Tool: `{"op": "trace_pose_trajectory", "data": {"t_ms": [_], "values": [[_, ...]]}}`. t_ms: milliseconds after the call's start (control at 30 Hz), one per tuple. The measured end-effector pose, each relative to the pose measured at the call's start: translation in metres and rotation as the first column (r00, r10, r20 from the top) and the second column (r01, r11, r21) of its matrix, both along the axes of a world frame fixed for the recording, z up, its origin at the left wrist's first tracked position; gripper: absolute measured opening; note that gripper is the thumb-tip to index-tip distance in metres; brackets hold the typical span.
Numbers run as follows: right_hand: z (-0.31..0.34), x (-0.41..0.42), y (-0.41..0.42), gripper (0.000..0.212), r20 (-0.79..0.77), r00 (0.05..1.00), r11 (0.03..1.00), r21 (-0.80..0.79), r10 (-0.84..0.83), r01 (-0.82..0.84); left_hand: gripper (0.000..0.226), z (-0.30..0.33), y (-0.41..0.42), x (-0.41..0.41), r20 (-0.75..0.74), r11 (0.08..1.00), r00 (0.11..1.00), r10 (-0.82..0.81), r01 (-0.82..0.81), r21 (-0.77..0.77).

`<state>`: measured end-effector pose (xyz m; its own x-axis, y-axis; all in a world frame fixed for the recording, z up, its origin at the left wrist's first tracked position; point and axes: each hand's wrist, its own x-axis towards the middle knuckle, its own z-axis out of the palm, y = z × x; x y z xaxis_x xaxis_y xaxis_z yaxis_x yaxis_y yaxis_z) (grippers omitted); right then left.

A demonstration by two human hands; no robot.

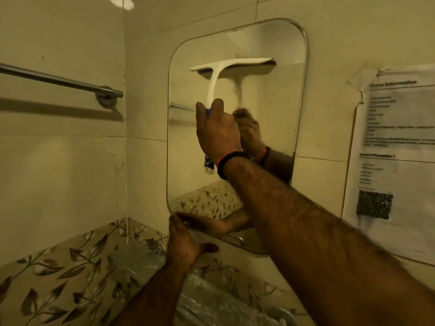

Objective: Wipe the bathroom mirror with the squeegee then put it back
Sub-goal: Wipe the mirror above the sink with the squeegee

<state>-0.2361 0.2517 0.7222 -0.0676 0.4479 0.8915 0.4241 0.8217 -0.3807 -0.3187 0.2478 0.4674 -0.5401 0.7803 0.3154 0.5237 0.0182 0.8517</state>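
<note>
**Wiping in hand, blade high on the glass**

Midway through the wiping step, by the look of it; putting back not yet begun. Right hand point(217, 130) wrapped fully round the handle of the squeegee point(226, 67), fingers curled tight, thumb up along the white neck, blue end of the handle poking out below the palm. Blade pressed flat across the upper part of the mirror point(277, 128), roughly level, nearer the top rim than the bottom, with its own reflection just behind it. Left hand point(186, 245) spread open and holding nothing, fingertips laid against the lower left corner of the mirror, seemingly steadying the frame or bracing the body.

Faint streaks and spotting visible on the glass below the blade, so likely more passes needed. Next move, judged from here: draw the blade straight down in one even stroke, keeping steady pressure and the edge flat to the glass, then lift off before reaching the left fingertips at the bottom corner, or shift that hand clear first. Worth watching the right edge too, since the blade stops short of the rim there.

Towel rail point(70, 82) fixed on the wall to the left, taped paper notice point(395, 147) on the wall to the right, tap point(237, 240) and part of a basin below. No hook or holder for the squeegee in sight, so the return spot cannot be told.
</note>
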Motion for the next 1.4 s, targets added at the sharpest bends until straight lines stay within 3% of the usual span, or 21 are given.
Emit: {"op": "trace_pose_trajectory", "data": {"t_ms": [833,1400], "values": [[0.043,0.005,0.013,0.036,0.01,0.998,0.996,0.068,-0.064,0.064,0.169,-0.001,0.002,-0.001,-0.033,0.997,0.997,0.066,-0.067,-0.034],[-0.06,0.006,0.007,0.033,0.01,1.0,1.0,-0.019,-0.009,0.009,0.165,-0.002,0.005,-0.002,0.02,0.998,0.999,0.034,-0.033,-0.052]]}}
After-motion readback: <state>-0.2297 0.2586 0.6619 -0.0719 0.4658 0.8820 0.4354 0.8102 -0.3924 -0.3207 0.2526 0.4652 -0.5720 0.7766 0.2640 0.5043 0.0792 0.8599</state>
